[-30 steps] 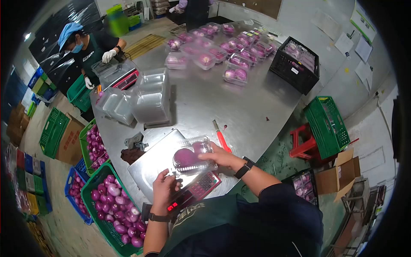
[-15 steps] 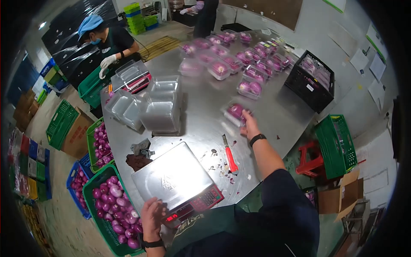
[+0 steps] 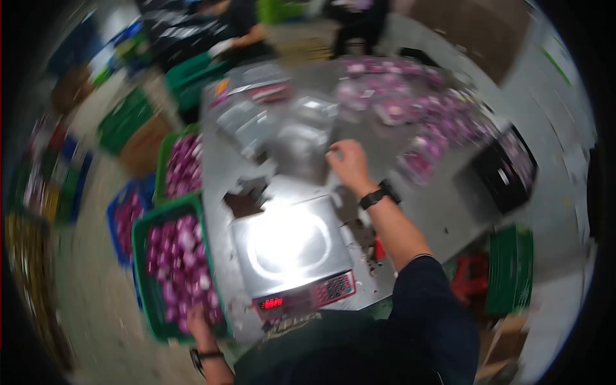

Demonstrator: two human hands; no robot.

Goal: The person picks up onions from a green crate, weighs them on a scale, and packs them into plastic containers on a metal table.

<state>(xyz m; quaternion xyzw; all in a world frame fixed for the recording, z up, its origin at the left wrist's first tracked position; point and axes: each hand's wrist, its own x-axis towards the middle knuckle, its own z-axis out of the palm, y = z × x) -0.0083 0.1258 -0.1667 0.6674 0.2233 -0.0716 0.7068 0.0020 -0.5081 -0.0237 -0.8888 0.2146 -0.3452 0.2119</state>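
Note:
My left hand point(image 3: 199, 324) reaches into the green crate point(image 3: 226, 314) of red onions point(image 3: 179, 256). Its fingers are blurred and partly hidden among the onions. At the right edge of the stacked clear plastic containers point(image 3: 298, 144) is my right hand point(image 3: 348, 163), with curled fingers slightly apart and nothing visible in them. Below it stands a digital scale point(image 3: 289, 247), its metal plate bare and its red display lit. A packed container of onions point(image 3: 416, 167) sits right of my right hand. Under my right forearm shows part of a red-handled knife point(image 3: 379, 248).
Many packed onion containers point(image 3: 398, 106) cover the table's far side. A black crate point(image 3: 504, 170) stands at the right edge. Blue point(image 3: 115, 237) and light green point(image 3: 160, 173) crates of onions are on the left. A gloved co-worker point(image 3: 240, 32) works beyond the table.
My right hand has let go of the packed container and moved left to the stack. My left hand has gone from the scale's edge into the onion crate. The view has turned and blurred.

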